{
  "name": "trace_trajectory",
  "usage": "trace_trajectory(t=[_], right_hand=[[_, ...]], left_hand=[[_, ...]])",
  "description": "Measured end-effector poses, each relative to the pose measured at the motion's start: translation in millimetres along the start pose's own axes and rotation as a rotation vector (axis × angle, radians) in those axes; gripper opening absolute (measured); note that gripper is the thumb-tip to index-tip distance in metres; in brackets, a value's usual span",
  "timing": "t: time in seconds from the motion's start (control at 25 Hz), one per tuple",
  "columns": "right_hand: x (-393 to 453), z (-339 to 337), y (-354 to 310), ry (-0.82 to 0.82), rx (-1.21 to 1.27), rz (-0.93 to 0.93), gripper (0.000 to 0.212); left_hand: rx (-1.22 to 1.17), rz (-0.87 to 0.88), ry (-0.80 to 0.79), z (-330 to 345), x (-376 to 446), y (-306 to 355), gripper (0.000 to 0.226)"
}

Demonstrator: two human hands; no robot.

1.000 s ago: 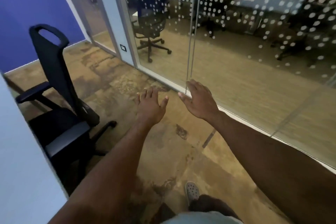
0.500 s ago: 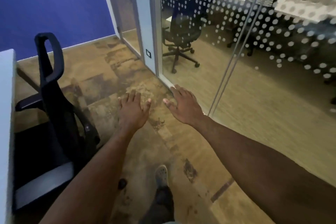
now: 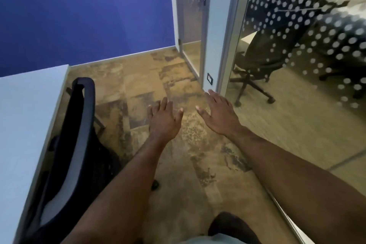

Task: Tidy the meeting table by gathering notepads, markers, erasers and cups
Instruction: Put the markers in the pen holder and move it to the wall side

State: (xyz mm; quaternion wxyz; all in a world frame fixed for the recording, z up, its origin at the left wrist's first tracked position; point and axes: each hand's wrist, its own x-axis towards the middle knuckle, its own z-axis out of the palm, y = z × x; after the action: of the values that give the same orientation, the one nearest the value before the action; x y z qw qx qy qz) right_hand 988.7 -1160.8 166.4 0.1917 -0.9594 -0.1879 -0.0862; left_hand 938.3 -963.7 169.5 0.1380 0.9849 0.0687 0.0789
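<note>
No legible text, label, brand, number or sign anywhere in the head view. The glass partition (image 3: 309, 49) carries only a pattern of white frosted dots (decoration, not lettering). The small wall plate (image 3: 210, 79) low on the pillar beside the glass door (image 3: 191, 16) shows no readable marking; too small to tell. The white table (image 3: 23, 117) and the black office chair (image 3: 79, 134) bear no visible print.

The table (image 3: 23, 117) is cut off at the left edge, and the black chair (image 3: 79, 144) hides its underside.
</note>
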Motion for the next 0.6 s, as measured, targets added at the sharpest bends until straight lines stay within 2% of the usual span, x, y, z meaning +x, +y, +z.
trace_trajectory(t=[0.2, 0.36, 0.6], right_hand=[[144.1, 44.6, -0.6, -0.095, 0.047, -0.107, 0.074], [278.1, 82.6, -13.5, -0.111, 0.048, -0.243, 0.072], [449.1, 134.9, -64.6, -0.143, 0.049, -0.462, 0.074]], left_hand=[[0.027, -0.120, 0.065, 15.3, 117.2, -46.1, 0.067], [0.057, -0.249, 0.036, 23.1, 217.3, -87.9, 0.069], [0.095, -0.477, 0.066, -2.6, 331.9, -149.5, 0.066]])
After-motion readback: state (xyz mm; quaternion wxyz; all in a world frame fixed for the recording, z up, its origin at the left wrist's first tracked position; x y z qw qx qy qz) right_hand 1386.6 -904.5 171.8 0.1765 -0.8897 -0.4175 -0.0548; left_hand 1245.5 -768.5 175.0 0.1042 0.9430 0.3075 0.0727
